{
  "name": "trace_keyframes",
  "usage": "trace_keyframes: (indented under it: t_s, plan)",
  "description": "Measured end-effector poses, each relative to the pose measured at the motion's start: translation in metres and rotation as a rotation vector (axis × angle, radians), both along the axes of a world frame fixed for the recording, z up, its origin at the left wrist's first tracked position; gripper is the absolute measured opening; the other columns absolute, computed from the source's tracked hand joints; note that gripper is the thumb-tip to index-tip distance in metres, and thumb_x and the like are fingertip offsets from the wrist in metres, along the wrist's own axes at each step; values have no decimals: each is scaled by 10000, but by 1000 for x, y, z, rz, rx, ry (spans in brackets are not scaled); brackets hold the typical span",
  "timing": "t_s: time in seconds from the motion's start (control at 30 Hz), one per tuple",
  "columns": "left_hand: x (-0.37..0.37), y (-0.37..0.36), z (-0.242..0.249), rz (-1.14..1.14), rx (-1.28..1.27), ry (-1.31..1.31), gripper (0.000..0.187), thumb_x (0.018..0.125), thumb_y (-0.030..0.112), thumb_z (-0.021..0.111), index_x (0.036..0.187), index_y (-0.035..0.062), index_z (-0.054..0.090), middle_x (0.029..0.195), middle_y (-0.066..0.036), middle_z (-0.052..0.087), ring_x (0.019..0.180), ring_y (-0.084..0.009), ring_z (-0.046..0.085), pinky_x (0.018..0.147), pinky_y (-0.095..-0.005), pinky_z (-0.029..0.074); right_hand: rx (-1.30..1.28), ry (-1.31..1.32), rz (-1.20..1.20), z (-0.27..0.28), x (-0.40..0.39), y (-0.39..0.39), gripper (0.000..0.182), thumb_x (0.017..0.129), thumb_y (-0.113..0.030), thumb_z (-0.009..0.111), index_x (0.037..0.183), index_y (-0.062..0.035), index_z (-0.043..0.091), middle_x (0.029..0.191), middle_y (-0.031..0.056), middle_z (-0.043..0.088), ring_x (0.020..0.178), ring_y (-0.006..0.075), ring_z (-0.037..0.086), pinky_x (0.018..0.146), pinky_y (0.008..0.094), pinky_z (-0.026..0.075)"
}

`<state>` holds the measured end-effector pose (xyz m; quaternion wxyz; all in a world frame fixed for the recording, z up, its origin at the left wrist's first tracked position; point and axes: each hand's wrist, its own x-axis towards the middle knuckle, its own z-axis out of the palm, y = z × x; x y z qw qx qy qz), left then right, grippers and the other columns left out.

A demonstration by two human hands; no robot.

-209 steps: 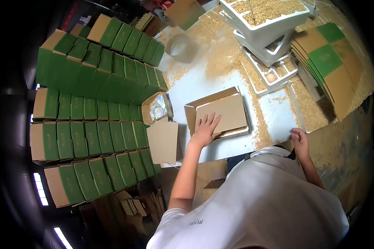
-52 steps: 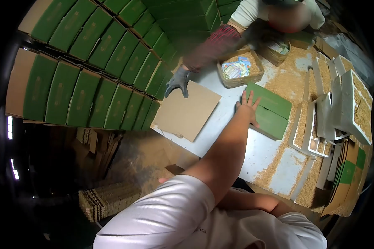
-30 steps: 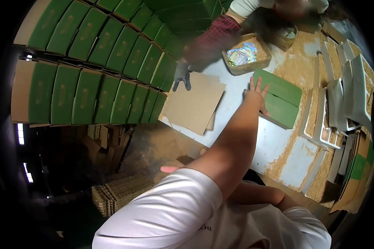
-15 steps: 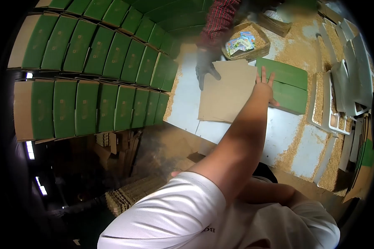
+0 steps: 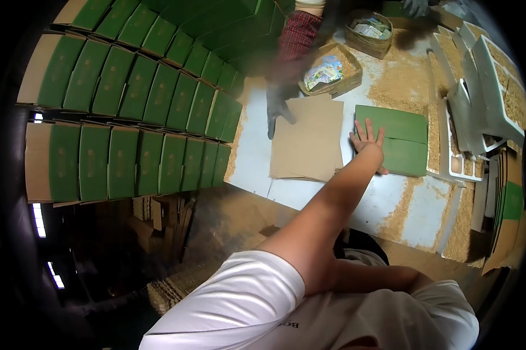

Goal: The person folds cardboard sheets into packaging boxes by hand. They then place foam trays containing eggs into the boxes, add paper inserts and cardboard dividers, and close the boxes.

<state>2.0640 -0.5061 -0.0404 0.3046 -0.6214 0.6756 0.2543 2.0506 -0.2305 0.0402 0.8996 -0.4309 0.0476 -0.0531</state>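
My left hand (image 5: 368, 149) lies with spread fingers on the left part of a closed green cardboard box (image 5: 404, 131). The box rests on the white tabletop, with a seam across its top. To its left are stacked brown cardboard sheets (image 5: 309, 137), separated from the box by a narrow gap. Another person's gloved hand (image 5: 279, 111) touches the left edge of those sheets. My right forearm (image 5: 374, 277) crosses in front of my body, and my left arm hides the right hand.
Green cartons (image 5: 123, 163) are stacked in rows at left. A basket (image 5: 347, 81) and a second basket (image 5: 371, 44) hold colourful packets. White trays (image 5: 470, 169) with wood shavings stand at right. Another gloved hand (image 5: 416, 7) shows at the top.
The view has shifted a little. The green box has turned slightly and sits farther from the brown sheets, my left hand still on it. A second basket has come into view.
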Motion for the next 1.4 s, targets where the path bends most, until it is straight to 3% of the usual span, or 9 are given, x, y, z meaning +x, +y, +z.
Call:
trace_keyframes:
  t_s: [0.07, 0.17, 0.33, 0.5, 0.7, 0.9, 1.0, 1.4]
  plan:
    - [-5, 3, -3, 21, 14, -2, 1476, 611, 807, 752, 1603, 204, -158, 1601, -310, -254, 1439, -600, -207, 1164, -690, 87, 382, -52, 11, 13, 3, -5, 527, 1043, -426, 460, 1435, -78, 505, 1524, 67, 471, 1405, 224, 399, 1188, 364, 298]
    - [-4, 7, 3, 99, 30, 59, 1446, 625, 804, 738, 1607, 216, -144, 1608, -286, -261, 1442, -584, -228, 1165, -692, 69, 509, -110, 251, -28, 10, 3, 553, 1048, -438, 451, 1452, -61, 468, 1530, 97, 458, 1389, 239, 420, 1172, 388, 326]
    - [-6, 1, 0, 153, 13, 56, 1410, 628, 804, 733, 1621, 220, -80, 1630, -263, -224, 1459, -560, -216, 1174, -680, 75, 1103, -492, 682, 109, 38, -63, 653, 1057, -486, 441, 1524, -44, 331, 1516, 135, 452, 1345, 263, 487, 1128, 402, 391]
    - [-11, 2, -5, 180, -22, 23, 1389, 587, 833, 733, 1634, 235, 44, 1640, -275, -172, 1474, -543, -199, 1190, -646, 89, 1070, -354, 603, 65, 53, -47, 629, 1053, -484, 445, 1497, -49, 349, 1484, 129, 462, 1315, 261, 492, 1105, 399, 397]
    - [-13, 0, -10, 176, 19, -13, 1416, 578, 850, 724, 1633, 236, 7, 1634, -276, -192, 1469, -544, -212, 1194, -633, 80, 1095, -98, 349, -17, 67, -34, 601, 1049, -482, 450, 1463, -54, 370, 1446, 123, 474, 1280, 259, 497, 1078, 395, 404]
    - [-9, -3, -5, 170, 67, 14, 1409, 612, 858, 692, 1624, 240, -68, 1618, -262, -255, 1460, -531, -251, 1198, -626, 52, 1058, -164, 633, 34, 56, 2, 573, 1045, -480, 454, 1430, -60, 391, 1408, 116, 487, 1245, 257, 503, 1051, 391, 411]
    - [-8, -2, -2, 171, 74, 35, 1412, 623, 855, 688, 1616, 246, -109, 1606, -259, -288, 1453, -525, -272, 1198, -625, 41, 1054, -206, 662, 49, 68, -3, 560, 1043, -479, 456, 1413, -62, 402, 1389, 113, 493, 1227, 256, 506, 1037, 389, 415]
    - [-8, -5, -1, 193, 70, 46, 1434, 608, 849, 711, 1623, 207, -71, 1619, -271, -246, 1470, -530, -227, 1192, -634, 80, 1084, -81, 577, 11, 71, 5, 509, 1035, -474, 465, 1347, -73, 444, 1313, 100, 517, 1157, 251, 517, 983, 382, 429]
